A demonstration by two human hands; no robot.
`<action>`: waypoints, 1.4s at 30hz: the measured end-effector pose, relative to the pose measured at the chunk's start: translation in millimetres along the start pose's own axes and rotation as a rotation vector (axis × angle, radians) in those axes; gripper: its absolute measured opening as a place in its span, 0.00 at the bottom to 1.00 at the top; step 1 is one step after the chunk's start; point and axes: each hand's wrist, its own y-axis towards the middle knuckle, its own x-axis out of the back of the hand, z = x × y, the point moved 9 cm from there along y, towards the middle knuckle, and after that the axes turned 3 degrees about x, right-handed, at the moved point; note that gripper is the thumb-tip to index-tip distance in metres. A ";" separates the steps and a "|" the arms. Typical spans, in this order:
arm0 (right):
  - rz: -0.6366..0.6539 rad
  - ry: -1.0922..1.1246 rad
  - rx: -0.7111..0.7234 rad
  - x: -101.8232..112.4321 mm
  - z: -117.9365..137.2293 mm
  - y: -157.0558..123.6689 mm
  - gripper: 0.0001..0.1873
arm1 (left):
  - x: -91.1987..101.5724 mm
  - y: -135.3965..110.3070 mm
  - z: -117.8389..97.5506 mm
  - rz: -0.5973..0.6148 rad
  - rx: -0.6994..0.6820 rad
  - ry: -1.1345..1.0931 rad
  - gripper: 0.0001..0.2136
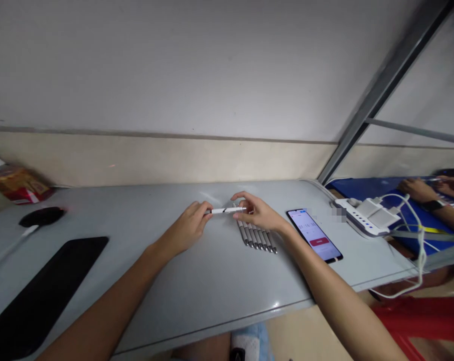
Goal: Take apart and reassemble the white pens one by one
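A white pen [222, 210] with a dark mark on its barrel is held level above the grey table, one end in each hand. My left hand [191, 224] pinches its left end between thumb and fingers. Around its right end, the thumb and fingers of my right hand [260, 213] are closed, with one finger arched above. Several pens with grey grips and silver tips [257, 239] lie side by side in a row beneath my right hand; their far ends are partly hidden by it.
To the right lie a lit phone [315, 234] and a white power strip [362, 218] with chargers and cables. On the left are a black mat [49, 296], a dark round object [41, 216] and a jar [18, 181]. Another person's hands [422, 191] are at a blue table.
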 end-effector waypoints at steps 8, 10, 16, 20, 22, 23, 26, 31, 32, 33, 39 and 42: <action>0.009 0.026 0.009 0.0 2.3 -0.7 0.17 | 0.2 -0.3 -1.5 -0.003 -0.003 -0.007 0.11; 0.017 0.017 -0.009 -0.8 -0.3 -0.8 0.15 | 1.5 -0.5 -2.0 -0.006 -0.004 -0.015 0.11; 0.000 -0.012 0.028 1.2 2.2 -0.7 0.16 | 2.4 -0.1 -0.5 -0.004 0.007 -0.017 0.10; 0.007 -0.067 -0.011 0.5 -2.4 -1.2 0.19 | 0.9 0.0 -0.3 0.010 0.002 -0.019 0.12; 0.003 -0.100 -0.033 0.9 -4.5 -1.3 0.23 | 0.7 -0.2 0.0 0.013 0.006 -0.015 0.12; -0.012 -0.123 -0.011 2.3 -2.1 -1.1 0.21 | 1.0 -0.4 0.6 0.013 0.013 -0.010 0.13; -0.069 -0.242 0.132 6.6 14.2 -1.1 0.19 | 1.2 -0.6 2.5 0.013 0.025 0.000 0.13; -0.092 -0.409 0.229 1.7 29.0 -2.6 0.11 | -3.5 -0.1 3.0 0.044 -0.024 0.046 0.12; -0.086 -0.389 0.210 -0.2 27.9 -2.4 0.13 | -3.1 0.2 2.8 0.039 -0.035 0.067 0.11; -0.077 -0.345 0.183 -2.1 25.9 -2.2 0.14 | -1.3 0.4 1.9 0.021 -0.049 0.098 0.11; -0.039 0.201 -0.033 -14.8 4.3 2.4 0.16 | 17.0 0.1 -19.4 -0.148 -0.164 0.266 0.14; -0.233 0.472 -0.047 -2.2 -1.4 5.0 0.13 | 17.6 0.4 -23.7 -0.141 -0.154 0.203 0.12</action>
